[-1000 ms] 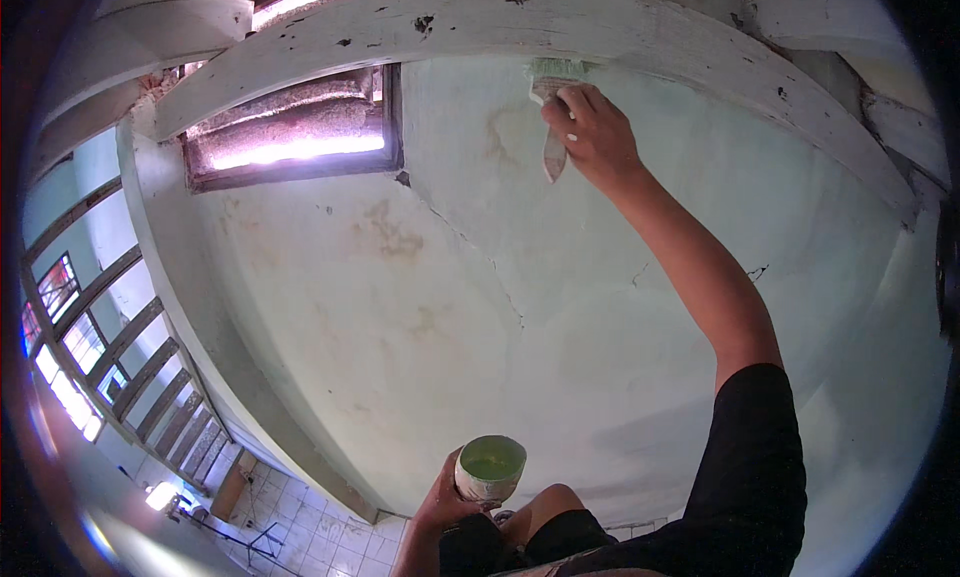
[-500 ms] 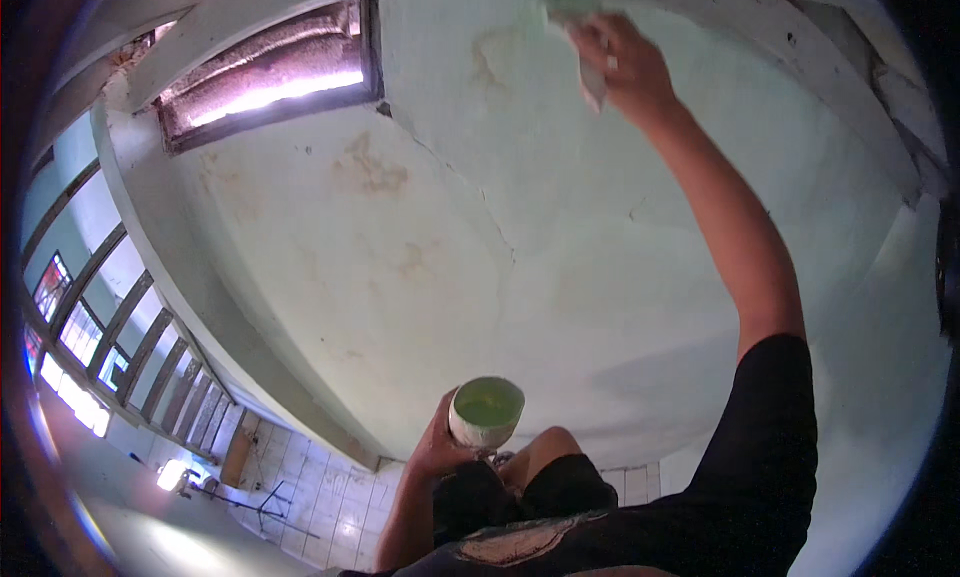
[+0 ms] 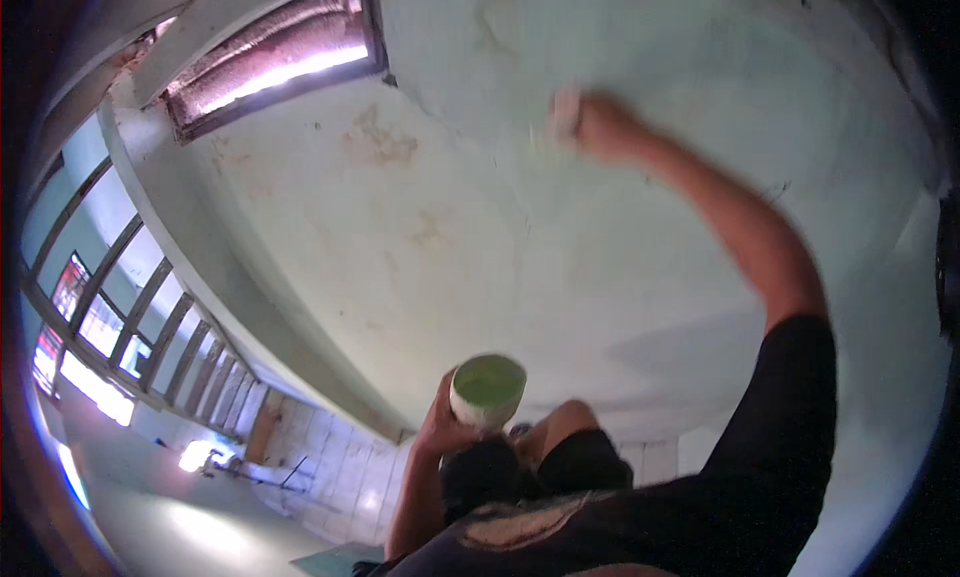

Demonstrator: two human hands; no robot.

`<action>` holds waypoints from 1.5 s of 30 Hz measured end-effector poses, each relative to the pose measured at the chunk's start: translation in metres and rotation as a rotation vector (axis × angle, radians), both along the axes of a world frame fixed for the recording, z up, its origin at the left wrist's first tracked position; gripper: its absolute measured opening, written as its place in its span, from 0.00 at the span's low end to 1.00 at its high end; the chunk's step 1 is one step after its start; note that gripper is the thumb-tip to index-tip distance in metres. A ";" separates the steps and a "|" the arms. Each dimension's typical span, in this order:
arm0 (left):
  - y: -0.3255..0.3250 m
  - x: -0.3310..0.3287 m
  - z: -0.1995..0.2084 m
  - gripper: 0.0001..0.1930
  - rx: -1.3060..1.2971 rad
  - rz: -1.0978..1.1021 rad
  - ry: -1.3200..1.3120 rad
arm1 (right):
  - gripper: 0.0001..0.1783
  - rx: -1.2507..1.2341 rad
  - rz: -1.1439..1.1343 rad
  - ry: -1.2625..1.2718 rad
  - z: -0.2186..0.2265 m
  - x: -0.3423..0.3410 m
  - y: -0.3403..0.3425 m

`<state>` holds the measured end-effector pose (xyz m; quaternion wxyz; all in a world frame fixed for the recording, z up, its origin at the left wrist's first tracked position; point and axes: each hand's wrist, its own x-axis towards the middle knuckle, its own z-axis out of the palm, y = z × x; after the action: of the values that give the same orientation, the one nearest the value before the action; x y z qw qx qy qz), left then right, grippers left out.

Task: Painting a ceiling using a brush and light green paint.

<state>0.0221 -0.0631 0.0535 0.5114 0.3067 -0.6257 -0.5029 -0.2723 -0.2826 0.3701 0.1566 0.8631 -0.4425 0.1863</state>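
At the lower middle, my left hand [image 3: 438, 424] is wrapped round a whitish cup-like container [image 3: 482, 415] with pale green paint [image 3: 488, 381] inside, its mouth tilted up toward me. My right arm reaches up and across the pale green wall [image 3: 560, 267]. Blurred by motion, my right hand [image 3: 612, 127] is closed on a paintbrush, of which a whitish part [image 3: 567, 113] shows. The brush is close to the wall; whether its bristles touch is hidden by the blur.
Brown stains [image 3: 380, 137] and a thin crack mark the wall. A dark-framed opening [image 3: 375, 27] is at the upper left. Below it runs a curved ledge [image 3: 250, 267] beside a slatted railing [image 3: 165, 327]. Far below, a tripod-like stand [image 3: 285, 477] is on the tiled floor [image 3: 345, 467].
My right hand has come down the wall with the paintbrush, from near the upper beam. The container stays in my left hand, and the view has shifted slightly.
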 end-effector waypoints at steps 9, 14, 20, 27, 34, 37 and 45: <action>-0.008 -0.001 0.006 0.54 0.073 0.006 0.036 | 0.13 -0.993 0.169 0.115 0.127 0.035 0.037; -0.005 0.002 0.015 0.55 0.007 -0.010 0.018 | 0.17 -0.544 0.235 0.256 -0.014 0.007 0.006; -0.005 -0.001 0.015 0.56 0.060 -0.063 0.072 | 0.14 -0.108 0.023 0.050 -0.005 0.009 0.001; -0.016 -0.007 0.016 0.55 0.011 -0.045 0.016 | 0.13 -0.961 -0.032 0.115 0.118 0.027 0.034; -0.018 0.013 -0.015 0.53 -0.125 0.014 -0.050 | 0.18 -0.242 0.156 0.085 -0.106 0.004 0.049; -0.008 0.018 -0.013 0.54 -0.047 -0.010 0.007 | 0.13 -0.262 0.157 -0.335 -0.212 0.002 0.081; 0.007 0.016 -0.043 0.51 0.143 -0.075 0.247 | 0.10 0.842 -0.165 -2.591 -0.406 0.015 0.190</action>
<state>0.0378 -0.0564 0.0108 0.5422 0.2546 -0.5314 -0.5990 -0.2576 -0.0921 -0.0362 -0.6288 0.0246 -0.3434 0.6972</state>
